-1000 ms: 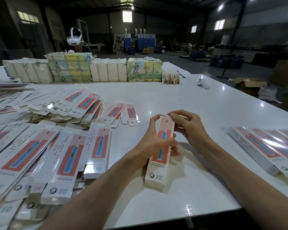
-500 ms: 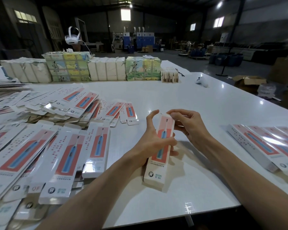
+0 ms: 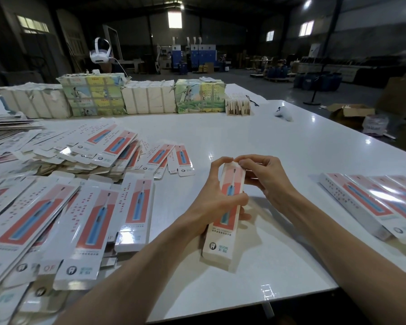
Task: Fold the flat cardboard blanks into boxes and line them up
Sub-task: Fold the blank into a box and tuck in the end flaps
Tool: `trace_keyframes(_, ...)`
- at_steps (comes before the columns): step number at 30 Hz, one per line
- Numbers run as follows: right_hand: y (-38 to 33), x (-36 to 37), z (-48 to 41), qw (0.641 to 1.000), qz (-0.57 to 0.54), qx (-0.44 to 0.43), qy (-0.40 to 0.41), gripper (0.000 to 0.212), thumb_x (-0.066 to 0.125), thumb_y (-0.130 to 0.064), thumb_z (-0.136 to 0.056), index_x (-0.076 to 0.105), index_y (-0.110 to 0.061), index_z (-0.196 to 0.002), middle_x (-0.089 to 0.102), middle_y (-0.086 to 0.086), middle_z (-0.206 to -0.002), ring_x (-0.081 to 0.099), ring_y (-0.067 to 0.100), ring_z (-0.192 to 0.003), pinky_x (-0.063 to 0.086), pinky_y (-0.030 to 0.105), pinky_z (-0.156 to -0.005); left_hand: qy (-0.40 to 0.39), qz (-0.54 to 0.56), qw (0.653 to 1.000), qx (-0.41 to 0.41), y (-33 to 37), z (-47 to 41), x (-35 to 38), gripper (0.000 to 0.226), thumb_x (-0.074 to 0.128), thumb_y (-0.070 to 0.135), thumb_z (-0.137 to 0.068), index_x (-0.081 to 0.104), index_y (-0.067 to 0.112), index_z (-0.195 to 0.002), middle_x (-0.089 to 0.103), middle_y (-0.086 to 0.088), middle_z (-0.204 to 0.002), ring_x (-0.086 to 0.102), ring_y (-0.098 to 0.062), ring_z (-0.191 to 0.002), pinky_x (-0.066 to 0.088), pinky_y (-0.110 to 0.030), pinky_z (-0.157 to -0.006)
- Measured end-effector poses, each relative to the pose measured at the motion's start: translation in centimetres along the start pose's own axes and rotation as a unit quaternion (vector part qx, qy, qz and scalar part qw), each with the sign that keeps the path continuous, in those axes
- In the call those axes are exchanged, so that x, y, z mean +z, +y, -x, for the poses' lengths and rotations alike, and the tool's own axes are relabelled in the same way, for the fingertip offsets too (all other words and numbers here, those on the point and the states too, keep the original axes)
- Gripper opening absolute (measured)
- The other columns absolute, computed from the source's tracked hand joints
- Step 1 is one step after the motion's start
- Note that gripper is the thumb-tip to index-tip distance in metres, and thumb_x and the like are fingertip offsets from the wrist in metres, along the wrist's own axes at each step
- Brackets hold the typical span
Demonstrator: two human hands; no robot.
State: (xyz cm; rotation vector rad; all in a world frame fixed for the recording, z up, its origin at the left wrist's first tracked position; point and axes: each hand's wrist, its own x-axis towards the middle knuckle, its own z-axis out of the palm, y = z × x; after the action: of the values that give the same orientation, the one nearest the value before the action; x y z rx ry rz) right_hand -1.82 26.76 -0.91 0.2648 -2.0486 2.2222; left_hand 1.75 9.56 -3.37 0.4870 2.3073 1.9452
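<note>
Flat blanks (image 3: 85,221): heaped on the left side of the white table (image 3: 256,141), close to the person.
Toothbrush box (image 3: 222,233): in front of the person, held in both hands over the table.
Long way: it runs from near to far, with the far end leaning a little right.
Left hand (image 3: 217,198): holds the middle, with the fingers curled round the box and the thumb across the front.
Right hand (image 3: 267,181): at the far end, on the box's right side, with the fingertips pinching the top flap.
Nearer hand: the right one is closest to that flap (the left one just steadies the box).
Next move, my guess: push the flap in along the long way, from far to near.
Finished boxes (image 3: 370,202): lined up on the right, well apart from the hands.
Wrapped bundles (image 3: 148,97): in a row at the far edge.
</note>
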Motion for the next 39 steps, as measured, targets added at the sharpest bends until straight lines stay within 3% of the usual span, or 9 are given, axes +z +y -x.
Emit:
trace_keyframes(4, 0.0, -0.1, 0.1, 1.000, -0.008, -0.008, -0.017, 0.023, 0.062, -0.009, -0.102, 0.084, -0.011, -0.094, 0.079, 0.016, -0.096, 0.079, 0.033, -0.094, 0.063, 0.031, -0.073, 0.009, -0.007, 1.000, -0.012, 0.1, 0.0, 0.0, 0.087, 0.085, 0.022, -0.082, 0.030, 0.063, -0.136, 0.057, 0.000, -0.124, 0.079, -0.032, -0.089, 0.068, -0.044, -0.077)
trace_keyframes(9, -0.1, 0.0, 0.0, 0.999, -0.015, -0.023, -0.041, 0.022, 0.062, -0.013, -0.104, 0.083, -0.008, -0.102, 0.079, 0.017, -0.107, 0.077, 0.035, -0.102, 0.064, 0.034, -0.078, 0.005, 0.053, 0.999, -0.009, 0.0, 0.1, -0.4, 0.102, 0.087, 0.016, -0.083, 0.023, 0.073, -0.139, 0.060, -0.007, -0.127, 0.079, -0.029, -0.091, 0.066, -0.038, -0.072)
trace_keyframes(17, -0.1, 0.9, 0.8, 0.996, -0.009, -0.032, -0.088, 0.028, 0.071, -0.015, -0.100, 0.069, -0.009, -0.128, 0.077, 0.016, -0.111, 0.076, 0.033, -0.107, 0.063, 0.039, -0.092, 0.023, 0.097, 0.994, -0.033, 0.1, -0.1, -0.8, 0.087, 0.086, 0.023, -0.079, 0.031, 0.075, -0.122, 0.062, -0.008, -0.117, 0.080, -0.028, -0.082, 0.065, -0.035, -0.066)
trace_keyframes(29, 0.3, 0.4, 0.4, 0.994, 0.003, -0.052, -0.098, 0.022, 0.075, -0.017, -0.098, 0.076, -0.005, -0.116, 0.077, 0.018, -0.113, 0.076, 0.037, -0.107, 0.064, 0.039, -0.091, 0.020, 0.107, 0.994, -0.024, -0.5, -0.6, -0.8, 0.090, 0.088, 0.019, -0.078, 0.031, 0.071, -0.123, 0.064, -0.014, -0.113, 0.080, -0.031, -0.079, 0.065, -0.037, -0.065)
trace_keyframes(33, 0.8, 0.5, 0.4, 0.995, -0.009, -0.039, -0.096, 0.024, 0.074, -0.025, -0.100, 0.076, -0.014, -0.121, 0.078, 0.013, -0.116, 0.076, 0.033, -0.108, 0.063, 0.034, -0.087, 0.017, 0.171, 0.983, -0.060, -0.5, -1.0, -0.7, 0.094, 0.093, 0.032, -0.075, 0.029, 0.069, -0.133, 0.075, -0.007, -0.106, 0.080, -0.036, -0.085, 0.065, -0.039, -0.070)
trace_keyframes(35, 0.9, 0.5, 0.4, 0.996, 0.026, -0.049, -0.074, 0.028, 0.074, -0.032, -0.099, 0.073, -0.020, -0.125, 0.078, 0.004, -0.118, 0.076, 0.026, -0.108, 0.062, 0.032, -0.090, 0.016, 0.222, 0.970, -0.093, 0.1, -1.0, -0.7, 0.075, 0.087, 0.047, -0.081, 0.043, 0.042, -0.141, 0.078, -0.010, -0.104, 0.079, -0.036, -0.089, 0.065, -0.042, -0.075)
trace_keyframes(36, 0.9, 0.5, 0.4, 0.994, 0.064, -0.064, -0.059, 0.029, 0.073, -0.035, -0.099, 0.070, -0.022, -0.126, 0.077, -0.001, -0.117, 0.075, 0.022, -0.108, 0.062, 0.030, -0.090, 0.019, 0.243, 0.965, -0.095, 0.3, -0.9, -0.7, 0.057, 0.079, 0.052, -0.088, 0.056, 0.028, -0.134, 0.078, -0.012, -0.100, 0.079, -0.035, -0.088, 0.065, -0.045, -0.078)
trace_keyframes(37, 0.9, 0.6, 0.5, 0.988, 0.117, -0.090, -0.047, 0.028, 0.071, -0.034, -0.101, 0.068, -0.023, -0.126, 0.075, -0.003, -0.116, 0.074, 0.019, -0.107, 0.061, 0.028, -0.088, 0.022, 0.268, 0.959, -0.091, 0.7, -0.7, -0.6, 0.035, 0.070, 0.053, -0.095, 0.070, 0.026, -0.118, 0.078, -0.013, -0.096, 0.077, -0.034, -0.089, 0.064, -0.049, -0.084)
trace_keyframes(39, 0.9, 0.7, 0.7, 0.954, 0.248, -0.162, -0.037, 0.020, 0.065, -0.029, -0.105, 0.067, -0.024, -0.124, 0.068, -0.002, -0.115, 0.070, 0.013, -0.103, 0.057, 0.026, -0.085, 0.033, 0.323, 0.942, -0.084, 1.1, -0.5, -0.5, 0.031, 0.056, 0.048, -0.106, 0.078, 0.026, -0.102, 0.075, -0.012, -0.094, 0.074, -0.031, -0.093, 0.059, -0.053, -0.098)
